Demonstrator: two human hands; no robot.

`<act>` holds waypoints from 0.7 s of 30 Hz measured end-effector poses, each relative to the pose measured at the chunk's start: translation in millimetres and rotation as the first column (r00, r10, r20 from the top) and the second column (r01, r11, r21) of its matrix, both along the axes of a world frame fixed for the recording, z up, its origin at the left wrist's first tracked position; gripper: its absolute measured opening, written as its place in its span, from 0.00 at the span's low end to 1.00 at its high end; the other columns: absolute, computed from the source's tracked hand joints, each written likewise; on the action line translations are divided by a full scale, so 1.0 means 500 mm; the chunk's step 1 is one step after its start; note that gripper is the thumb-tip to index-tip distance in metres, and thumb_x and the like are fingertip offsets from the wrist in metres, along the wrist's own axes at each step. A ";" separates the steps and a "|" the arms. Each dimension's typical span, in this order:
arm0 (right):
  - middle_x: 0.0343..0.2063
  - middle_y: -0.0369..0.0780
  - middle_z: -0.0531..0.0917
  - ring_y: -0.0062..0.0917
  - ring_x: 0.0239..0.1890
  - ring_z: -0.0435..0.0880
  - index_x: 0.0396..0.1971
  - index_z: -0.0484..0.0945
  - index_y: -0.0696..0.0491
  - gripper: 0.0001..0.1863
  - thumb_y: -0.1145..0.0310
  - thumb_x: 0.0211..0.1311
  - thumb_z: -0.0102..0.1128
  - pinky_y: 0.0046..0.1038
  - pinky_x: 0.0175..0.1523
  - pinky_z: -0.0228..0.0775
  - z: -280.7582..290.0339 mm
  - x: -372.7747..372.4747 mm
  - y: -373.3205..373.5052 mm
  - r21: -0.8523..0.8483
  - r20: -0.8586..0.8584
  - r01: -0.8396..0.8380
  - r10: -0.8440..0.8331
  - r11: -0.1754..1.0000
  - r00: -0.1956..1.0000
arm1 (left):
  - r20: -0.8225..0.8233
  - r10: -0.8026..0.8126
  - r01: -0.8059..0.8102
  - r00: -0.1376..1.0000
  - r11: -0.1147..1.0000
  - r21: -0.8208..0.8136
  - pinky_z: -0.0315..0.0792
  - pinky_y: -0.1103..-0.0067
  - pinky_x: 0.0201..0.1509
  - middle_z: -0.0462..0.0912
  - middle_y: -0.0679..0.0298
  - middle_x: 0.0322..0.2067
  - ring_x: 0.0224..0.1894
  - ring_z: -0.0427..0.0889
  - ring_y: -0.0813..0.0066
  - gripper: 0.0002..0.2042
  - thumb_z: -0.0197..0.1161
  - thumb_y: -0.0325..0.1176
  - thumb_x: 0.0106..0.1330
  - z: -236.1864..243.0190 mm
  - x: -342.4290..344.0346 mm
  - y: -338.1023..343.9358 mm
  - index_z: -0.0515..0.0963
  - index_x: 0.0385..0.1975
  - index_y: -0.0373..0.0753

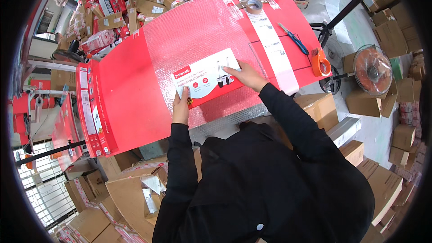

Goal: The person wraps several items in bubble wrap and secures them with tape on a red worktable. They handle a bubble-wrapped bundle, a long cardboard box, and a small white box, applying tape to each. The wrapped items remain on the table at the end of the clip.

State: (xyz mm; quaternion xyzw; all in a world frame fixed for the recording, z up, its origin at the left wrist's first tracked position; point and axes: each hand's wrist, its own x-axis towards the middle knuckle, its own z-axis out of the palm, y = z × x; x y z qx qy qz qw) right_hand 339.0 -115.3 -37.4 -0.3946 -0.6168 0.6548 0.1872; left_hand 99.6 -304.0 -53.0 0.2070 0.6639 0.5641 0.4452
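A flat red-and-white product box (204, 77) is held between my two hands above the red table. My left hand (181, 107) grips its lower left corner, with the thumb on the front face. At the opposite end, my right hand (248, 75) holds the right edge, its thumb laid over the printed picture. Beneath the box, a sheet of bubble wrap (184, 36) covers the middle of the red table (128, 90) and hangs over its near edge.
Right of the bubble wrap lie a strip of labels (270, 40), a brown tape roll (254, 6), a utility knife (294, 40) and an orange tape dispenser (320, 63). A fan (372, 69) stands at the right. Cardboard boxes (317, 108) crowd the floor; packages (110, 20) pile up behind.
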 end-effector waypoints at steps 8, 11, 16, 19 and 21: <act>0.48 0.55 0.89 0.45 0.52 0.90 0.60 0.80 0.63 0.32 0.47 0.75 0.63 0.39 0.57 0.79 -0.049 -0.025 -0.001 0.239 0.169 0.033 -0.075 0.970 0.983 | -0.071 0.005 -0.017 0.997 0.986 -0.164 0.72 0.74 0.67 0.84 0.57 0.58 0.60 0.82 0.72 0.26 0.59 0.45 0.82 -0.060 -0.006 0.014 0.73 0.68 0.30; 0.50 0.56 0.88 0.45 0.55 0.89 0.61 0.79 0.64 0.33 0.46 0.76 0.61 0.38 0.59 0.78 -0.013 -0.034 -0.001 0.217 0.199 0.031 -0.075 0.976 0.977 | -0.066 -0.022 0.016 0.998 0.996 -0.084 0.72 0.75 0.66 0.85 0.57 0.58 0.59 0.82 0.73 0.25 0.59 0.45 0.82 -0.062 -0.024 0.014 0.74 0.67 0.30; 0.52 0.56 0.88 0.44 0.56 0.89 0.64 0.77 0.64 0.34 0.46 0.77 0.60 0.38 0.60 0.78 -0.055 -0.042 -0.002 0.263 0.235 0.060 -0.124 0.963 0.964 | -0.080 -0.044 0.038 0.996 0.996 -0.079 0.71 0.72 0.68 0.84 0.55 0.58 0.60 0.80 0.70 0.26 0.57 0.47 0.83 -0.112 -0.035 0.033 0.74 0.67 0.30; 0.44 0.52 0.89 0.40 0.48 0.89 0.62 0.78 0.63 0.34 0.45 0.77 0.60 0.36 0.55 0.79 -0.082 -0.018 -0.020 0.404 0.156 0.170 -0.251 0.899 0.955 | -0.412 0.062 -0.050 0.909 0.998 0.039 0.72 0.72 0.67 0.83 0.56 0.59 0.60 0.80 0.70 0.24 0.57 0.44 0.84 -0.196 -0.053 -0.052 0.74 0.68 0.30; 0.35 0.47 0.90 0.39 0.37 0.89 0.56 0.81 0.63 0.33 0.43 0.76 0.61 0.36 0.48 0.80 -0.091 0.050 -0.056 0.548 0.059 0.330 -0.428 0.769 0.902 | -0.136 0.339 -0.336 0.931 0.941 0.048 0.72 0.71 0.69 0.80 0.53 0.62 0.63 0.79 0.67 0.24 0.57 0.43 0.84 -0.150 -0.017 -0.103 0.73 0.69 0.31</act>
